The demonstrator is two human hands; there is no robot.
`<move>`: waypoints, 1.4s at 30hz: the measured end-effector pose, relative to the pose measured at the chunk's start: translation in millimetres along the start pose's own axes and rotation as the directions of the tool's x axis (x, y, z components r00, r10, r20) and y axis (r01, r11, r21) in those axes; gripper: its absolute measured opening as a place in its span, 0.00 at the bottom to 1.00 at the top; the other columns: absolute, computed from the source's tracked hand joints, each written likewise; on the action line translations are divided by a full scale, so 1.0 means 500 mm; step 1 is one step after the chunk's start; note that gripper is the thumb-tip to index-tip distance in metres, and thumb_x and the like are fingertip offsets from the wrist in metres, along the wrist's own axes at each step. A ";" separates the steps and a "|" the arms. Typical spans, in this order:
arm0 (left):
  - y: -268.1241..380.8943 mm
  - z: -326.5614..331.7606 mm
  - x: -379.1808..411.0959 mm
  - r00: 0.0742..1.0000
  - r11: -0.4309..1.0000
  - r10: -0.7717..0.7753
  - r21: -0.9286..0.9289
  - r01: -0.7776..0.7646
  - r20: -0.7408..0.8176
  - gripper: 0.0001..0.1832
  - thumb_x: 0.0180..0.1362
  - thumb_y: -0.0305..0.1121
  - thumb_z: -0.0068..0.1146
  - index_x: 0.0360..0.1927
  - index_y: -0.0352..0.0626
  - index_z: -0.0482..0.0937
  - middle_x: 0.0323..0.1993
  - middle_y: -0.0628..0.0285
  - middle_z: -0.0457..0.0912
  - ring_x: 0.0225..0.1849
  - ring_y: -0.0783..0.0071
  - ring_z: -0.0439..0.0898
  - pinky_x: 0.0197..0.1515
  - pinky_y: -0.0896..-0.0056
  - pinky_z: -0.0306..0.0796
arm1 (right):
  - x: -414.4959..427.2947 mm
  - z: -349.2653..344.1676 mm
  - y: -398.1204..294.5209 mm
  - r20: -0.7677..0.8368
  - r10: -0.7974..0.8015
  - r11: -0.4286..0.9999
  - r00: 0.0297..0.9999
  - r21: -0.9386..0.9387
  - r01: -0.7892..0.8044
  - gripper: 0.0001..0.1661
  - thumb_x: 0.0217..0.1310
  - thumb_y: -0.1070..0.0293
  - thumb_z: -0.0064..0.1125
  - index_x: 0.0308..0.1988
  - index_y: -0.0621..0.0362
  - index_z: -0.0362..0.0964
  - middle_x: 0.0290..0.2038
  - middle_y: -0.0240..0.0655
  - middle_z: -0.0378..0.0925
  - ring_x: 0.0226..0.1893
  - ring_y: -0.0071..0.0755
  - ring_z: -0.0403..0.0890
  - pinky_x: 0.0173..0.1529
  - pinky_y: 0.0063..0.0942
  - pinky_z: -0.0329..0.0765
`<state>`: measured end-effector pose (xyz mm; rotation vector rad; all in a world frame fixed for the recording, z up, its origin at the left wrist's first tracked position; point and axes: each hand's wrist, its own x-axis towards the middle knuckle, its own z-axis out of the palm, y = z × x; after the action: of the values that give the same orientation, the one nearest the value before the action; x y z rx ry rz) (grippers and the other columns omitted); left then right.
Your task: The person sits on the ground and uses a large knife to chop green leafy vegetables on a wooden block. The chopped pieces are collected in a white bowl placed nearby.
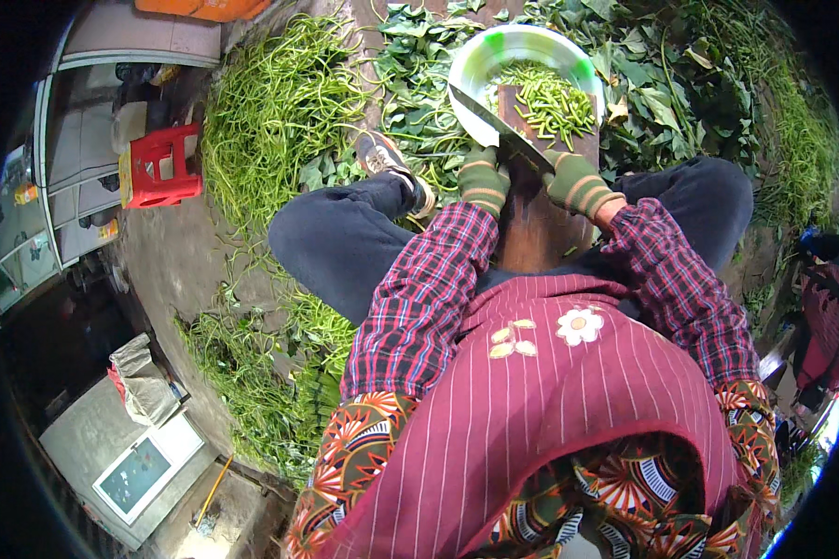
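My right hand (579,183), in a green striped glove, is closed at the handle end of a large knife (507,129), whose blade slants up and left across a wooden board (547,244). Beside the board's left edge, my left hand (484,180) is in a matching glove, its fingers near the blade; whether it grips anything is unclear. Cut green stem pieces (556,105) lie heaped on the board's far end. That end reaches over a white and green basin (467,115), which holds more cut green pieces.
Long green stems (280,112) are piled to the left, with more (280,377) at lower left. Leafy vines (650,91) spread around the basin. A red plastic stool (161,168) stands by a glass-fronted cabinet (80,154). Another person (826,314) is at the far right.
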<state>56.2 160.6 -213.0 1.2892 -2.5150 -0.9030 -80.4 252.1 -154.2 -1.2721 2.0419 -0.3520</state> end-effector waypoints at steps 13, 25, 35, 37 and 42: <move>0.100 -0.034 -0.001 0.857 0.833 0.502 0.204 -0.515 0.112 0.30 0.37 0.46 0.58 0.47 0.49 0.68 0.47 0.57 0.66 0.49 0.57 0.64 0.51 0.55 0.57 | 0.021 -0.131 0.105 -0.305 0.142 0.883 0.942 0.469 0.019 0.21 0.49 0.60 0.51 0.40 0.64 0.69 0.28 0.46 0.76 0.28 0.41 0.77 0.33 0.30 0.71; 0.120 0.022 0.090 0.161 0.199 0.834 -0.016 -0.980 0.527 0.32 0.41 0.35 0.44 0.55 0.62 0.57 0.58 0.61 0.55 0.61 0.62 0.52 0.61 0.46 0.42 | -0.036 -0.407 0.137 -0.197 0.649 0.401 0.735 0.909 -0.111 0.12 0.52 0.61 0.50 0.30 0.58 0.64 0.14 0.28 0.63 0.07 0.20 0.61 0.10 0.21 0.61; 0.164 0.008 0.230 0.355 0.316 0.784 0.165 -0.934 0.510 0.29 0.41 0.36 0.45 0.53 0.59 0.62 0.55 0.66 0.62 0.58 0.67 0.58 0.59 0.48 0.44 | 0.003 -0.404 0.150 -0.138 0.700 0.295 0.700 0.949 -0.108 0.11 0.52 0.60 0.51 0.30 0.55 0.63 0.14 0.28 0.64 0.07 0.22 0.62 0.11 0.22 0.61; 0.139 0.019 0.280 0.440 0.335 0.794 0.303 -0.892 0.420 0.28 0.41 0.39 0.47 0.51 0.60 0.64 0.53 0.66 0.64 0.57 0.66 0.59 0.58 0.47 0.45 | 0.006 -0.411 0.134 -0.137 0.680 0.273 0.720 0.959 -0.076 0.10 0.52 0.60 0.50 0.29 0.55 0.63 0.14 0.27 0.63 0.07 0.21 0.61 0.11 0.21 0.61; 0.174 -0.017 0.289 0.512 0.474 0.763 0.197 -0.858 0.394 0.22 0.44 0.33 0.45 0.48 0.55 0.67 0.51 0.62 0.66 0.54 0.63 0.63 0.56 0.48 0.49 | 0.018 -0.418 0.128 -0.139 0.667 0.275 0.732 0.959 -0.069 0.11 0.52 0.60 0.50 0.29 0.55 0.63 0.14 0.27 0.63 0.07 0.21 0.61 0.11 0.21 0.61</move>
<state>-87.4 81.9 -171.7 -0.1776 -3.0550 -0.3465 -268.7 248.5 -42.8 0.1370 1.8941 -1.5108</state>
